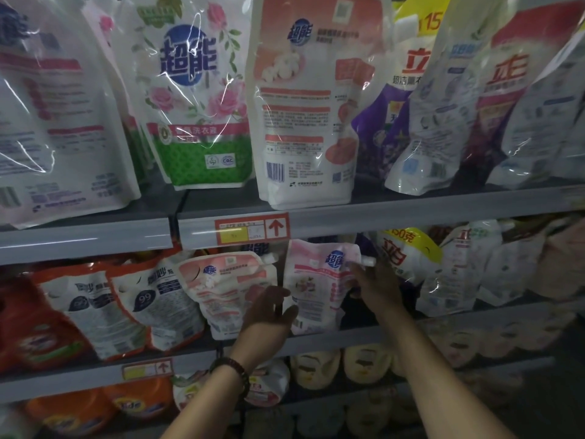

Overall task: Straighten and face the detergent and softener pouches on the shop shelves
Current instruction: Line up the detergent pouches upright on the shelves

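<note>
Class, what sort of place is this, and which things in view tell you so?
Most likely a shop's laundry aisle: tiered shelves, rows of detergent pouches, and a price label with a red arrow on the shelf edge.

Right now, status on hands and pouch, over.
Right hand grips pink pouch right edge. Left hand at left edge, grip unclear. Peach pouch tilted alongside.

Holds standing pouches on the upper shelf (411,210), a rose-print pouch (196,106) beside a peach-backed pouch (304,122). Holds leaning orange-white pouches (158,299) and a pink pouch (316,286) on the middle shelf (364,339).
</note>
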Demonstrator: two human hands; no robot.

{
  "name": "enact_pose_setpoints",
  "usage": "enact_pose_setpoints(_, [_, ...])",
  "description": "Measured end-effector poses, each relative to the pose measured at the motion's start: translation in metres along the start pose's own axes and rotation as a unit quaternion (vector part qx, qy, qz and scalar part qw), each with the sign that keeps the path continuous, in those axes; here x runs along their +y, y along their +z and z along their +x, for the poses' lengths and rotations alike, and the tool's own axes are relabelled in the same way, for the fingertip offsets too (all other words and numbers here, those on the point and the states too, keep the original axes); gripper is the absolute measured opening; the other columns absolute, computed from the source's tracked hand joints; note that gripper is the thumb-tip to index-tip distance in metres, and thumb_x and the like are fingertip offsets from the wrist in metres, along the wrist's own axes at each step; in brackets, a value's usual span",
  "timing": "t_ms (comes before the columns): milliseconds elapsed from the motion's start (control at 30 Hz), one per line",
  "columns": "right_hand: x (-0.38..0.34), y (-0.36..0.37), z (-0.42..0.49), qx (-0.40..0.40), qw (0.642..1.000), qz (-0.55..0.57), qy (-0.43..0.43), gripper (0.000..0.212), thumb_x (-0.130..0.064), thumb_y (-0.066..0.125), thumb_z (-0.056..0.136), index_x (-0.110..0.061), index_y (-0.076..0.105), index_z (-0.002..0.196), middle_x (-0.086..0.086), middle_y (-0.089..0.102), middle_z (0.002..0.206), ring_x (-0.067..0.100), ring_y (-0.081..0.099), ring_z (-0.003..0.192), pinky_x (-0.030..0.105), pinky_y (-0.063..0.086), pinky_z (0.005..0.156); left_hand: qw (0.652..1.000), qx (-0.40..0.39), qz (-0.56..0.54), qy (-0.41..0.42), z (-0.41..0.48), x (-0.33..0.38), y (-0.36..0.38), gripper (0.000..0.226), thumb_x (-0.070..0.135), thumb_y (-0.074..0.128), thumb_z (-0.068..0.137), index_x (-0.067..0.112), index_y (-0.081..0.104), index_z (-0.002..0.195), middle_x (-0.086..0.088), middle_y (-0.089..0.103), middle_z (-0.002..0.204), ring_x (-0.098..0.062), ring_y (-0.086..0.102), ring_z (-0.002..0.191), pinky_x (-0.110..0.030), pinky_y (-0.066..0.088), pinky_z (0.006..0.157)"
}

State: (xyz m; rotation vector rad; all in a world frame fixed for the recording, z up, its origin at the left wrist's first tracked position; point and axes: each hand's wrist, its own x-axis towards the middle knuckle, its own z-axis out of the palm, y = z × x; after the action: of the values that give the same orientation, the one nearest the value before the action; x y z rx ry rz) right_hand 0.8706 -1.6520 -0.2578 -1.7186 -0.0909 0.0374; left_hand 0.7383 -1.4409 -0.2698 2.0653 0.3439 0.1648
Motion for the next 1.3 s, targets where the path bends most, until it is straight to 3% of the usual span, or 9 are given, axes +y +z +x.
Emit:
enact_pose_setpoints(167, [-0.002,0.000,-0.009,0.009,0.999,0.049,-0.002,0.018,-0.010,0.067,0.103,0.006,0.072,0.107,0.018,0.080,0.089,0.031,0.080,0.079,0.033,0.067,0.065,0.998,0.006,-0.066,-0.021,-0.006,-0.006,-0.001,0.020,0.031,0.069,0.101,0.042,0.062,0.118,0.008,0.063,0.124,-0.021,0.071,0.104,-0.050,0.065,0.085])
enact_pose_setpoints(267, [-0.004,0.002,-0.010,0.013,0.999,0.017,-0.037,0.014,-0.017,0.071,0.101,-0.006,0.078,0.095,0.008,0.082,0.085,0.028,0.081,0.081,0.046,0.066,0.079,0.995,0.003,-0.097,-0.028,-0.009,-0.006,-0.004,0.022,0.030,0.070,0.101,0.040,0.061,0.119,0.009,0.062,0.127,-0.020,0.072,0.105,-0.044,0.064,0.082])
enact_pose_setpoints(467, [-0.016,0.007,-0.022,0.049,0.993,-0.013,-0.109,0.021,-0.013,0.070,0.102,-0.021,0.074,0.082,-0.005,0.080,0.078,0.014,0.079,0.075,0.026,0.059,0.070,0.996,0.001,-0.088,-0.008,-0.015,0.003,-0.017,0.020,0.043,0.069,0.097,0.059,0.059,0.102,0.007,0.065,0.123,-0.024,0.070,0.105,-0.049,0.061,0.086])
enact_pose_setpoints(633, [-0.019,-0.005,-0.026,0.079,0.991,-0.020,-0.110,0.021,-0.016,0.074,0.099,-0.026,0.078,0.081,0.001,0.081,0.081,0.024,0.080,0.079,0.055,0.064,0.082,0.997,-0.011,-0.079,-0.009,-0.013,0.001,-0.021,0.032,0.069,0.062,0.077,0.063,0.053,0.107,0.009,0.062,0.130,-0.023,0.070,0.110,-0.056,0.059,0.093])
enact_pose_setpoints(767, [-0.030,-0.014,-0.039,0.103,0.986,-0.048,-0.120,0.015,-0.023,0.074,0.099,-0.024,0.079,0.085,-0.002,0.080,0.081,0.020,0.079,0.079,0.053,0.064,0.079,0.996,-0.028,-0.080,0.007,-0.019,0.015,-0.024,0.027,0.060,0.067,0.087,0.053,0.057,0.111,0.012,0.060,0.130,-0.021,0.067,0.114,-0.049,0.059,0.094])
enact_pose_setpoints(867, [-0.042,-0.017,-0.053,0.125,0.981,-0.070,-0.134,0.022,-0.028,0.075,0.098,-0.013,0.075,0.082,0.001,0.077,0.075,0.021,0.076,0.073,0.049,0.062,0.071,0.995,-0.010,-0.089,0.054,-0.024,0.029,-0.023,0.018,0.032,0.069,0.103,0.048,0.061,0.103,0.027,0.062,0.111,-0.005,0.067,0.102,-0.015,0.052,0.072])
enact_pose_setpoints(933, [-0.053,-0.016,-0.065,0.125,0.981,-0.070,-0.130,0.020,-0.027,0.074,0.099,-0.014,0.076,0.083,-0.002,0.077,0.074,0.014,0.075,0.072,0.038,0.059,0.069,0.992,-0.011,-0.094,0.078,-0.026,0.033,-0.022,0.019,0.026,0.067,0.105,0.041,0.065,0.115,0.027,0.066,0.112,0.005,0.068,0.102,-0.009,0.052,0.072])
enact_pose_setpoints(1033, [-0.070,-0.017,-0.083,0.122,0.982,-0.075,-0.123,0.014,-0.029,0.074,0.099,-0.022,0.079,0.089,-0.008,0.079,0.078,0.003,0.073,0.073,0.032,0.058,0.069,0.987,-0.030,-0.129,0.090,-0.033,0.041,-0.026,0.027,0.028,0.065,0.106,0.030,0.062,0.133,0.019,0.073,0.121,0.013,0.066,0.107,-0.008,0.054,0.080])
enact_pose_setpoints(1300, [-0.108,-0.006,-0.115,0.110,0.985,-0.015,-0.133,0.012,-0.024,0.075,0.098,-0.018,0.081,0.089,-0.003,0.082,0.084,0.016,0.079,0.081,0.051,0.065,0.080,0.970,0.027,-0.215,0.112,-0.051,0.053,-0.046,0.018,0.027,0.063,0.105,0.018,0.077,0.112,0.006,0.082,0.104,-0.007,0.077,0.087,-0.020,0.059,0.067])
